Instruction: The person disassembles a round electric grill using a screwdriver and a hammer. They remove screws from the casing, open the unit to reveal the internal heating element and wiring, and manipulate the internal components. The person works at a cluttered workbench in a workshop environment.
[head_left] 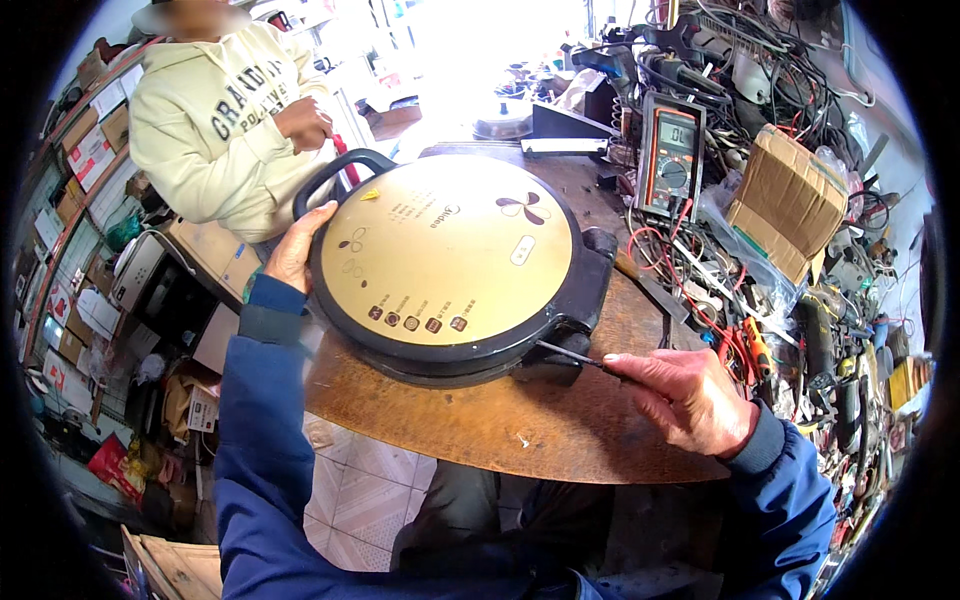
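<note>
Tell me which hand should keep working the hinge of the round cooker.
Right. The right hand already holds the screwdriver, its tip at the black hinge of the round electric cooker. The left hand is on the far rim beside the handle, steadying it.

The round electric griddle (450, 265) takes up most of the wooden table (520, 425); bare tabletop runs only from five to seven o'clock of it. At two to four o'clock, a multimeter (671, 152), tangled wires (690, 280) and a cardboard box (787, 200) crowd in. At ten o'clock another person (215, 120) stands close.
</note>
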